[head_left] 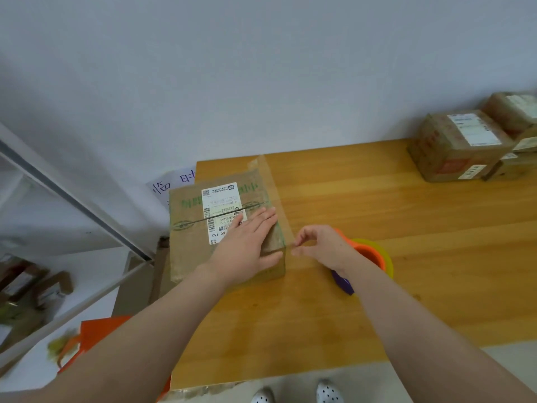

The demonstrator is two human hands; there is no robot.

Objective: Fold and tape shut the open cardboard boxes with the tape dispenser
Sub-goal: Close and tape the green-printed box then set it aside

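Now the flat left hand (247, 245) presses one cardboard box (190, 231); the right hand (322, 245) pinches its tape strip (277, 196) beside one tape dispenser (374, 255).

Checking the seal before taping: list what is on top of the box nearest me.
A white label and the flat left hand lie on the box. The hand hides part of the label and flap seam.

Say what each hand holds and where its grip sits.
Left hand presses flat on the box, holding nothing. Right hand seems to pinch the clear tape at its near end.
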